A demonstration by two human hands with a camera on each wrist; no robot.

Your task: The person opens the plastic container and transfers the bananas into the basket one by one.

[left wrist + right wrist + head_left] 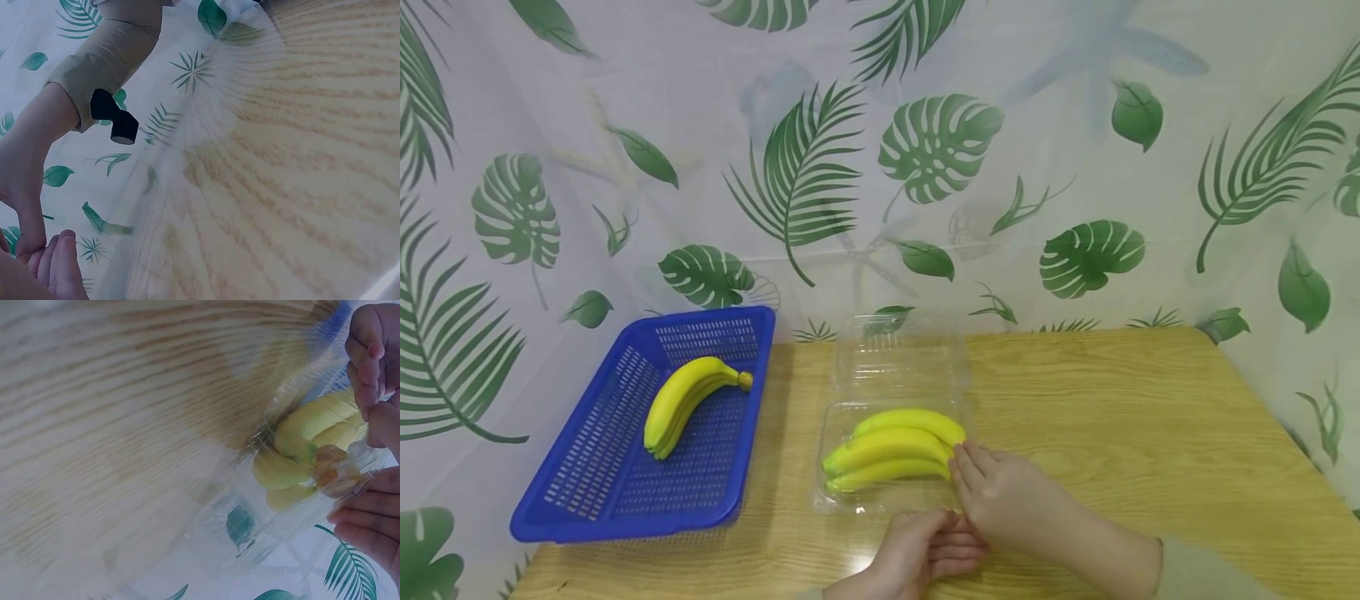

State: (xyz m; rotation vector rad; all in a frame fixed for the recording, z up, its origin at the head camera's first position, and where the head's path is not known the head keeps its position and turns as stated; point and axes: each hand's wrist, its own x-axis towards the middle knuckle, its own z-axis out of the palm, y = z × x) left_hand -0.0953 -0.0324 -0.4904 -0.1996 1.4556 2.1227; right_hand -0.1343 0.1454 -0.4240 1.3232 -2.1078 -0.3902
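Observation:
A bunch of yellow bananas (pixel 887 450) lies in the base of a clear plastic clamshell box (pixel 838 417), stem end to the right. Behind it the see-through lid (pixel 898 358) stands raised. My right hand (pixel 1011 500) has its straight fingertips against the stem end of the bunch and the box's right side. In the right wrist view the brown stem (pixel 334 469) shows beside those fingers (pixel 369 515). Palm up, my left hand (pixel 925 550) is in front of the box with its fingers loosely bent, holding nothing. It touches the right hand's thumb side.
On the left stands a blue plastic basket (pixel 700 492) with slotted sides. Another bunch of bananas (pixel 688 404) lies in it. The wooden table (pixel 1112 400) extends to the right, and a leaf-print cloth (pixel 1000 275) hangs behind its far edge.

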